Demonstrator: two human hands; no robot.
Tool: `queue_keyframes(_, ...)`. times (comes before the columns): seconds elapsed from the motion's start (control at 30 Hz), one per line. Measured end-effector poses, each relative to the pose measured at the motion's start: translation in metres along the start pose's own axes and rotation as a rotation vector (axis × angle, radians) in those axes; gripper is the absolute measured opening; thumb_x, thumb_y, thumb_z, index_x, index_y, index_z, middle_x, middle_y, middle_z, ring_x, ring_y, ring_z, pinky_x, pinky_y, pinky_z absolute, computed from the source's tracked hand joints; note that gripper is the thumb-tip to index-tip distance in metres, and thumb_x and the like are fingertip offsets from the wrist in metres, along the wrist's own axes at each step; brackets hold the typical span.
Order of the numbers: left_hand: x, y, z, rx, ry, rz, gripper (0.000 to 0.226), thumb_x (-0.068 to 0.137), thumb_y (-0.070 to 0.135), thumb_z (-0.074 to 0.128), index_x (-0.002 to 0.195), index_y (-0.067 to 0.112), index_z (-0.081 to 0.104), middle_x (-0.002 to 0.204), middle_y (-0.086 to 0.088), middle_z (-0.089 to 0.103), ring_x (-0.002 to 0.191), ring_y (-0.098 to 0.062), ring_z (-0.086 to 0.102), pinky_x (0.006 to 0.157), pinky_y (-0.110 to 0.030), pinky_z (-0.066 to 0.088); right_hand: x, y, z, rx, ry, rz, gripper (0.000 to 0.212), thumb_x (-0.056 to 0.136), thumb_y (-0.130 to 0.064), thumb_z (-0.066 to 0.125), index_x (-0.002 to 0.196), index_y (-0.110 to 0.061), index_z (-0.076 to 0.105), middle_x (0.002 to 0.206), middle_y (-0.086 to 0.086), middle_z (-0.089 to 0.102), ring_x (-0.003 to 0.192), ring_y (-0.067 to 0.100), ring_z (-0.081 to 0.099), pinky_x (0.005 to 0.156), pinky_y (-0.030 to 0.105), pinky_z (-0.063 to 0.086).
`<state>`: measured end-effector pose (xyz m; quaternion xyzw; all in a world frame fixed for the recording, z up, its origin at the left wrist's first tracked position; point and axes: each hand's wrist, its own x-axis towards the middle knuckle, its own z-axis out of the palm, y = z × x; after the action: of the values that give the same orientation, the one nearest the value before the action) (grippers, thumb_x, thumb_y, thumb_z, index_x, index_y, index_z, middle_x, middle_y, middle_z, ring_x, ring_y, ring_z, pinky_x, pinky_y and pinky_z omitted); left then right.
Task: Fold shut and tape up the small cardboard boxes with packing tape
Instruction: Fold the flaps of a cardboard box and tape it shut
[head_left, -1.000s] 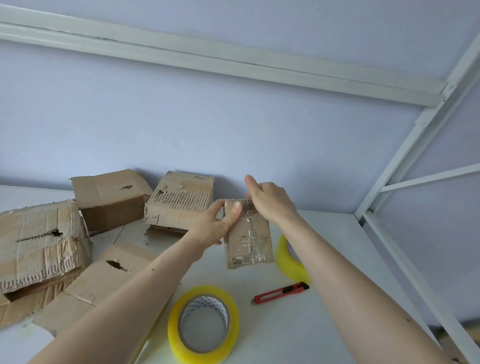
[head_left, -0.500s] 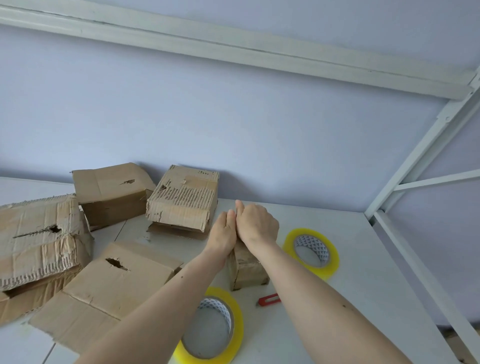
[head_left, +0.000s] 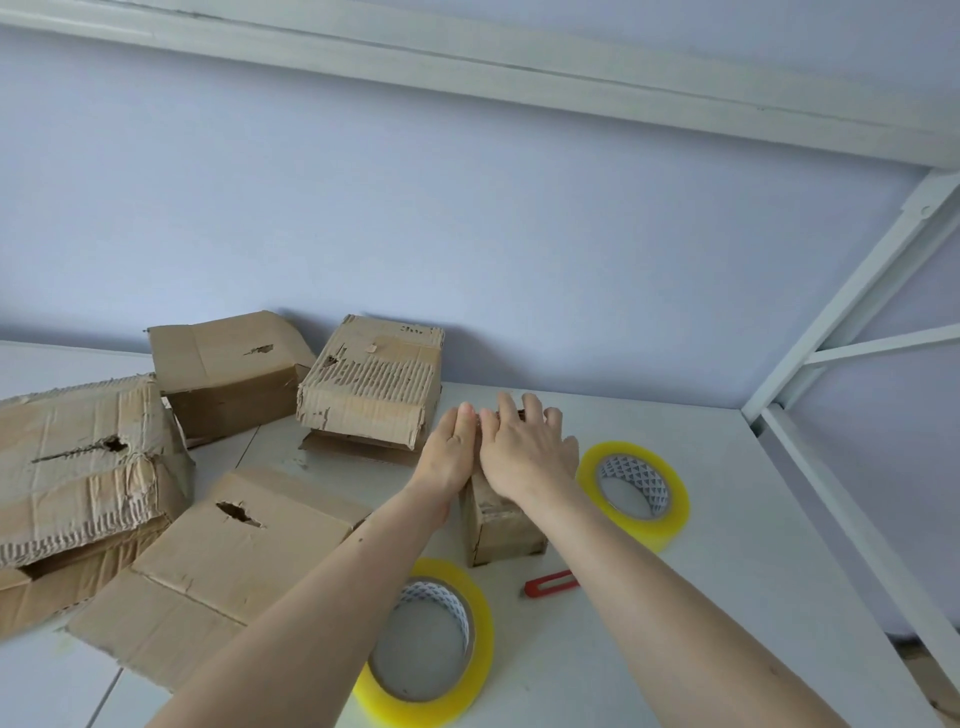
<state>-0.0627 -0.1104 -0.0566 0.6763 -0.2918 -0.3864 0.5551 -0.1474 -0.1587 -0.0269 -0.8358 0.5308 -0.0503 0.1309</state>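
A small taped cardboard box (head_left: 501, 535) stands on the white table (head_left: 675, 597) in the middle of the view. My right hand (head_left: 524, 449) lies flat on its top with the fingers spread. My left hand (head_left: 451, 449) presses against the box's left side, fingers straight and together. Most of the box's top is hidden under my hands. One yellow tape roll (head_left: 636, 491) lies just right of the box. Another yellow tape roll (head_left: 431, 642) lies in front, partly under my left forearm.
A red utility knife (head_left: 550, 584) lies in front of the box. Several worn cardboard boxes crowd the left: a corrugated one (head_left: 371, 384), a box at the wall (head_left: 228, 364), a large crushed one (head_left: 78, 467) and a flat one (head_left: 228, 561). White frame bars (head_left: 852, 291) rise at right.
The small box, held up in both hands a second ago, now stands on the table. My right hand has flattened from curled to spread on its top.
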Motion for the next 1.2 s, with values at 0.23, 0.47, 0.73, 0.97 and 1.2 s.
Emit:
queue_keyframes(0.23, 0.001, 0.0, -0.002, 0.009, -0.027, -0.006, 0.046, 0.109, 0.045, 0.028, 0.124, 0.013, 0.056, 0.116, 0.001, 0.061, 0.109, -0.012, 0.055, 0.084, -0.026, 0.039, -0.015, 0.007, -0.002, 0.005, -0.029, -0.028, 0.055, 0.107, -0.047, 0.014, 0.158, -0.027, 0.011, 0.168, -0.003, -0.001, 0.151, 0.031, 0.006, 0.117, 0.057, 0.021)
queue_keyframes(0.47, 0.0, 0.001, 0.0, 0.011, -0.012, -0.046, 0.047, 0.108, 0.047, 0.029, 0.136, 0.016, 0.051, 0.131, 0.0, 0.057, 0.118, -0.016, 0.052, 0.096, -0.03, 0.037, -0.035, 0.014, 0.003, 0.091, 0.003, -0.03, 0.054, 0.107, -0.048, 0.02, 0.158, -0.032, 0.014, 0.163, 0.001, 0.012, 0.142, 0.034, 0.029, 0.107, 0.051, 0.038)
queue_keyframes(0.73, -0.001, 0.042, -0.014, -0.12, -0.027, -0.427, 0.062, 0.104, 0.06, 0.025, 0.105, 0.011, 0.064, 0.089, -0.008, 0.067, 0.086, -0.025, 0.064, 0.079, -0.039, 0.053, -0.054, 0.032, -0.024, 0.528, 0.275, -0.19, 0.049, 0.089, -0.065, 0.056, 0.116, -0.025, 0.057, 0.115, -0.006, 0.059, 0.102, 0.012, 0.056, 0.081, 0.028, 0.042)
queue_keyframes(0.97, -0.039, 0.029, -0.009, -0.125, 0.006, 0.117, 0.067, 0.089, 0.084, 0.022, 0.13, 0.044, 0.056, 0.148, 0.013, 0.045, 0.138, -0.007, 0.039, 0.116, -0.036, 0.028, -0.014, 0.012, -0.075, 0.287, 0.056, -0.091, 0.064, 0.093, -0.074, 0.038, 0.081, -0.013, 0.052, 0.083, 0.003, 0.062, 0.087, 0.029, 0.058, 0.068, 0.036, 0.039)
queue_keyframes(1.2, -0.043, 0.024, -0.007, -0.317, -0.082, 0.031, 0.042, 0.101, 0.053, 0.045, 0.116, 0.017, 0.061, 0.114, -0.005, 0.069, 0.105, -0.016, 0.067, 0.088, -0.034, 0.053, -0.001, -0.008, -0.056, 0.138, -0.177, 0.027, 0.07, 0.101, -0.062, 0.021, 0.125, -0.011, 0.062, 0.129, 0.013, 0.061, 0.122, 0.033, 0.056, 0.094, 0.04, 0.042)
